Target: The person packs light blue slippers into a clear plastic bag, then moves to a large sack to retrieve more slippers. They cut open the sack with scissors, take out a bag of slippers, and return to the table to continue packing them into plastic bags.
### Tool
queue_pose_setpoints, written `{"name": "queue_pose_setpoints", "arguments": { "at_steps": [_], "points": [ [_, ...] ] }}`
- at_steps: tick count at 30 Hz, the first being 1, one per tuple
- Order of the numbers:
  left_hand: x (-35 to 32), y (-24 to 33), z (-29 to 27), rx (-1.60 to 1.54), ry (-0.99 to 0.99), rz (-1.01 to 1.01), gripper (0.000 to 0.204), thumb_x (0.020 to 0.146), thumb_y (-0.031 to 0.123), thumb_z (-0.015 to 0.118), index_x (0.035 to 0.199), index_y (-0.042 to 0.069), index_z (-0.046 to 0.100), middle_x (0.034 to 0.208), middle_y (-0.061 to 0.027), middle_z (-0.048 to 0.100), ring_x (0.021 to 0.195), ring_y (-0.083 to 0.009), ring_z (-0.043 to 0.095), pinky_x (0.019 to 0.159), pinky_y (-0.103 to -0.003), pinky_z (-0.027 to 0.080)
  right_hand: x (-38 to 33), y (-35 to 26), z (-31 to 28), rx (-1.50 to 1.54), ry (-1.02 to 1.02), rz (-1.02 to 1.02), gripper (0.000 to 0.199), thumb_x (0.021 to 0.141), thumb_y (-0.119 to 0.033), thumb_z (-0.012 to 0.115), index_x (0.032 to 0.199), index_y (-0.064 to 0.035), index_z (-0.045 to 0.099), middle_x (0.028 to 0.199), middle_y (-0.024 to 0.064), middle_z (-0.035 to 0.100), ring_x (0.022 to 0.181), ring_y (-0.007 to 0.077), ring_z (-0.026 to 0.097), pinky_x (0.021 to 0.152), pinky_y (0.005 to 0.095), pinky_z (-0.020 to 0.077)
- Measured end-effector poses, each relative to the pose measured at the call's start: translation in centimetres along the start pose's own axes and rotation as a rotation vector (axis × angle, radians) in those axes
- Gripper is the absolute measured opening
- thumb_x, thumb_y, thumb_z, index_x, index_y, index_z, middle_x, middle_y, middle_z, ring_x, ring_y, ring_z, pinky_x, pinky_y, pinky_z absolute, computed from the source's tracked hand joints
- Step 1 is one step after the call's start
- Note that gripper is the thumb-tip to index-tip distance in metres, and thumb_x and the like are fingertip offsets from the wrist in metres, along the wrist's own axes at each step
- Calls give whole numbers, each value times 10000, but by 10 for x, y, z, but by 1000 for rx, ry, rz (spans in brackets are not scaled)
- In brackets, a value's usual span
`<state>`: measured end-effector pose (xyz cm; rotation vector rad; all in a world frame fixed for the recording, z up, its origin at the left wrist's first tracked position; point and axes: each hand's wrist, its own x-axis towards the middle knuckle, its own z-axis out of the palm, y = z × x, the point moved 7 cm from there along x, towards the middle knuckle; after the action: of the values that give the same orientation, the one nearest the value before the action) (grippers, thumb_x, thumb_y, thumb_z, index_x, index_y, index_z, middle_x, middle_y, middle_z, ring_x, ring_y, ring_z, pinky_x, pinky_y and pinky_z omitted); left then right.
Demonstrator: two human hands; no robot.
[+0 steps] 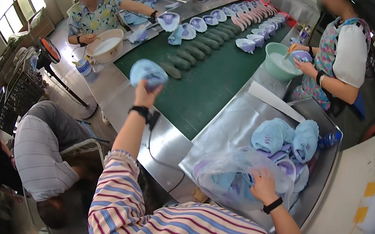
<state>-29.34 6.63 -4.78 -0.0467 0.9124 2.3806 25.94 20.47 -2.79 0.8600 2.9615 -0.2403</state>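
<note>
**Left hand lifts a blue upper while the right works in the bag**

Nearest me, my right hand [263, 185] is down in a clear plastic bag [237, 172] at the near edge of the steel surface [230, 123]. Its fingers are curled against the film and the pale blue pieces inside, but the crinkled plastic hides whether they have closed on anything, so I cannot tell what this grip has. The bag looks thin, slack and slippery; I judge it would slide and bunch if pulled by one side.

Just beyond the bag lies a heap of blue fabric uppers [285, 140], rounded, soft-looking, with lilac linings.

My left hand [145, 95] is raised over the near end of the green belt [202, 81], its grip closed on one blue upper [148, 73] pinched from beneath. The piece sags over the fingers, so I judge it light and limp, best taken by its stiffer rim.

Farther up the belt run dark green foot forms [191, 53] and more uppers. One worker with a cream basin [106, 46] sits at the far left edge, another with a teal basin [279, 63] at the far right.
</note>
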Motion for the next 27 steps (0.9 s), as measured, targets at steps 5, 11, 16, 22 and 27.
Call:
{"name": "queue_pose_setpoints", "arguments": {
  "at_steps": [5, 11, 16, 22, 27],
  "points": [
    [24, 47, 22, 345, 251, -89, 787, 888, 415, 528, 1439, 34, 114, 1493, -213, 88, 1312, -504, 218, 896, -613, 441, -6, -26, 1, -115, -207, -20, 677, 664, -250, 698, 1298, -173, 478, 1334, 251, 406, 1205, 390, 425, 979, 493, 350],
    [-151, -150, 140, 465, -912, -700, 410, 954, 286, 478, 1249, 2, 448, 1195, -174, 546, 1113, -316, 546, 941, -418, 449, -1, 14, 7, 95, -184, 90, 561, 693, -107, 608, 1247, -149, 530, 1158, 144, 595, 1091, 341, 536, 867, 439, 456],
    [-329, -227, 131, 1721, -1790, -333, 564, 838, 292, 622, 1289, 8, 437, 1104, -196, 617, 1001, -329, 593, 879, -394, 464, -7, 29, -73, 727, -159, -45, 618, 611, -120, 675, 1214, -66, 553, 1110, 113, 622, 1025, 216, 581, 885, 327, 447],
    [-292, -237, 140, 1377, -1333, -412, 885, 745, 447, 731, 1372, -19, 316, 1305, -214, 490, 1206, -357, 476, 989, -399, 385, -61, 65, -70, 1580, -4, 93, 707, 589, -39, 672, 1273, -25, 493, 1162, 46, 578, 1052, 145, 539, 948, 302, 402],
    [-343, -242, 168, 598, -1211, -867, 859, 773, 435, 709, 1406, 37, 284, 1343, -127, 448, 1218, -310, 453, 945, -437, 439, -40, 74, -45, 1964, 220, 130, 693, 668, -33, 682, 1314, -8, 432, 1188, 71, 562, 1043, 176, 572, 906, 313, 456]
  ]
}}
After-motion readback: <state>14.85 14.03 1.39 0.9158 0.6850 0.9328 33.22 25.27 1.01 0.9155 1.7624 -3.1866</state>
